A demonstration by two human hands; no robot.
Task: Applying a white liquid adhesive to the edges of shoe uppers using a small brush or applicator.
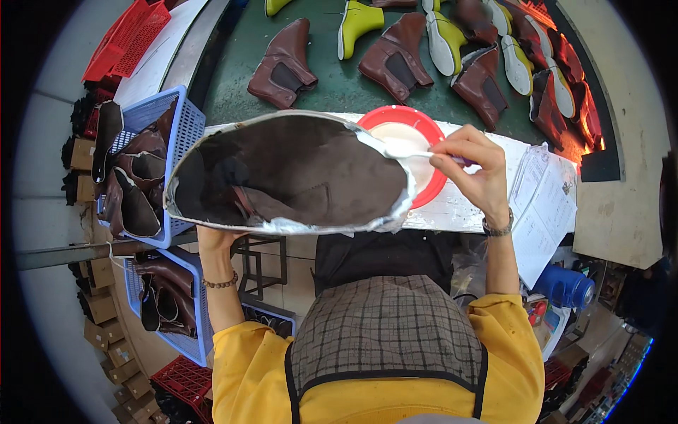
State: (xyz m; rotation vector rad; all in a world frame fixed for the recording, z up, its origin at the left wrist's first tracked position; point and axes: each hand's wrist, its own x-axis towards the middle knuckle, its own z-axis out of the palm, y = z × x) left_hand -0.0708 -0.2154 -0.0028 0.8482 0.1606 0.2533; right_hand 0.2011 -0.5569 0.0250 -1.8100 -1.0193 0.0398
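Note:
A brown leather boot upper (311,169) is held over the near edge of the bench, its wide opening facing up and its dark lining showing. White paste coats much of the rim on the right and near sides. My left hand (217,239) grips it from below at the near left, the fingers mostly hidden behind it. Between thumb and fingertips, my right hand (477,166) pinches a small brush (420,153), whose white-coated tip touches the right rim. Partly behind the upper stands a red bowl (434,128) with white paste (400,131) in it.
Brown boots (282,67) and lime-yellow shoe lasts (359,25) stand or lie across the green belt (226,85). Blue baskets (185,134) of uppers are at left. Papers (547,194) cover the bench's right end, near a blue jug (563,285). Red crates (134,42) sit far left.

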